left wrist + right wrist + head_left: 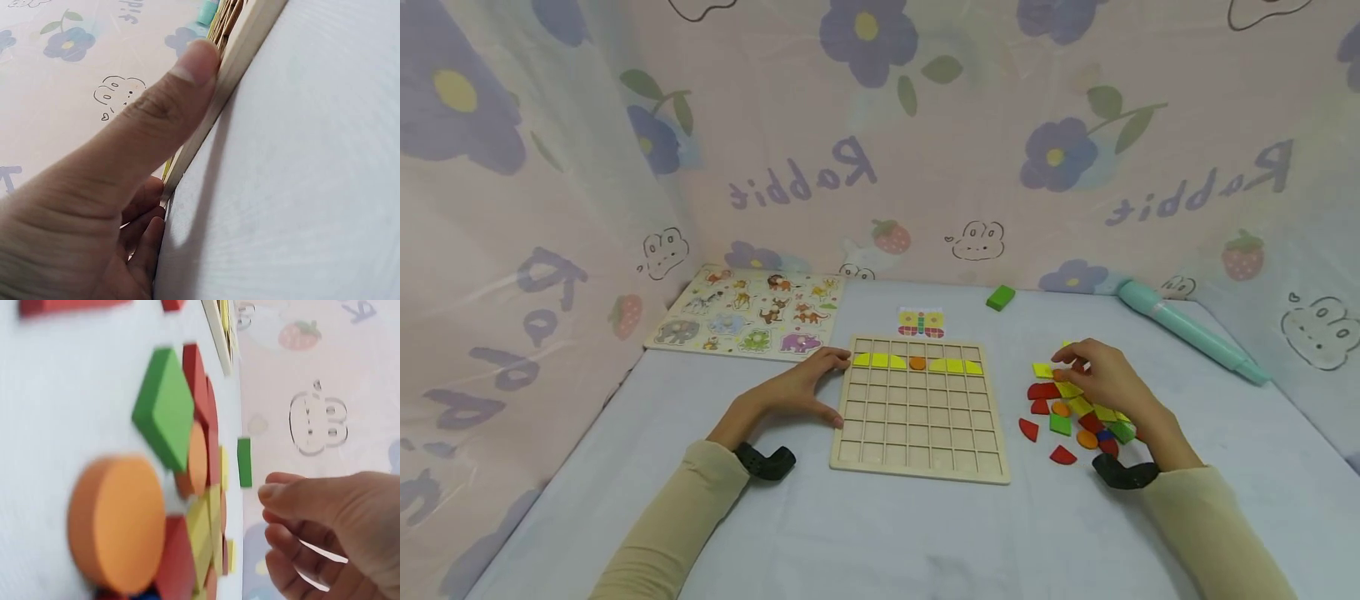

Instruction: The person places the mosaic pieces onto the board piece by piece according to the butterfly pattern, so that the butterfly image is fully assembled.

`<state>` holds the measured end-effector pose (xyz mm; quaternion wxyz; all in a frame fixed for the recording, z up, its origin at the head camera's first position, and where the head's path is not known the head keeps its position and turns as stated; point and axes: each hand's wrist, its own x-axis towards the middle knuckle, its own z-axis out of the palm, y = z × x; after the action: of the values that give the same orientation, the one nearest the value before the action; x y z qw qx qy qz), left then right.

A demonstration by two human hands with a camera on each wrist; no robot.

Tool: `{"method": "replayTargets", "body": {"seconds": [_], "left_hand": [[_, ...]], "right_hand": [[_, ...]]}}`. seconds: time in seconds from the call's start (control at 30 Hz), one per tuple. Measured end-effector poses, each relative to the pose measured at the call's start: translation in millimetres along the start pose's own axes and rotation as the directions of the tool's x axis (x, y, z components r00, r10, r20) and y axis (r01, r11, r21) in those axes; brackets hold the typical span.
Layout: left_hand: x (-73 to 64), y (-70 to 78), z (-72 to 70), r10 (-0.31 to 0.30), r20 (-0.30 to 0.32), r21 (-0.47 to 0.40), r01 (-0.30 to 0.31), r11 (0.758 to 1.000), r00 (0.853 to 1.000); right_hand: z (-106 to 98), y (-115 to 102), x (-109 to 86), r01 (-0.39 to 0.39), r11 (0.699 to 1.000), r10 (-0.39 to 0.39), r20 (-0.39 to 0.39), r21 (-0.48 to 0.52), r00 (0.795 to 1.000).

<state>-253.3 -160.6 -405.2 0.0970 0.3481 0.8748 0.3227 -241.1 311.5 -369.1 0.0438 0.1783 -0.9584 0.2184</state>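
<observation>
The left hand point(801, 387) is spread wide, with its thumb and fingers touching the left edge of the wooden board point(917, 417). The right hand point(1105, 379) is over the far part of a heap of flat pieces point(1080, 406); its fingers are softly bent and I see nothing in them, but I cannot tell if they touch the heap. The board lies in the middle of the worktop point(880, 542) and has lots of little squares. In its second row from the far side sit three yellow pieces point(880, 361) on the left, an orange circle point(917, 363), and three more yellow pieces point(955, 366) on the right. The heap, right of the board, has red, yellow, orange, green and blue bits. A green square point(1060, 424) and a red wedge point(1063, 455) lie on its near side. Just past the board is a small butterfly picture point(921, 323). Farther back is a green block point(1001, 297). An animal board point(748, 312) lies far left, and a teal tube point(1187, 327) lies far right. Behind it all hangs a pink flowery cloth point(940, 125).
</observation>
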Motion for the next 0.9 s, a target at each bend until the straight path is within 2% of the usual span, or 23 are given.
{"method": "replayTargets", "body": {"seconds": [0.13,0.4,0.57,0.7,0.8,0.9], "left_hand": [[-1.2,-0.5,-1.3,-0.003,-0.004,-0.005,0.003,1.000,1.000],[0.4,-3.5,1.1,-0.001,0.003,-0.001,0.001,1.000,1.000],[1.0,-3.7,3.1,0.004,0.001,-0.005,-0.004,1.000,1.000],[0.9,-3.0,2.5,0.004,-0.005,-0.003,-0.004,1.000,1.000],[1.1,-2.4,1.8,-0.008,-0.004,-0.008,0.008,1.000,1.000],[2.0,-2.2,1.9,-0.016,0.001,-0.009,0.016,1.000,1.000]], "right_hand": [[0.2,8.9,3.2,-0.008,1.000,0.007,0.018,0.015,1.000],[13.1,15.0,18.1,0.043,0.998,-0.048,0.105,0.049,0.993],[13.7,9.0,22.4,-0.007,1.000,0.004,0.113,0.028,0.994],[16.3,-8.3,30.5,-0.006,1.000,0.004,0.076,0.025,0.997],[23.0,-33.4,40.2,0.065,0.997,-0.066,0.040,0.030,0.997],[32.6,-67.1,49.8,0.140,0.989,-0.141,0.037,0.049,0.989]]}}
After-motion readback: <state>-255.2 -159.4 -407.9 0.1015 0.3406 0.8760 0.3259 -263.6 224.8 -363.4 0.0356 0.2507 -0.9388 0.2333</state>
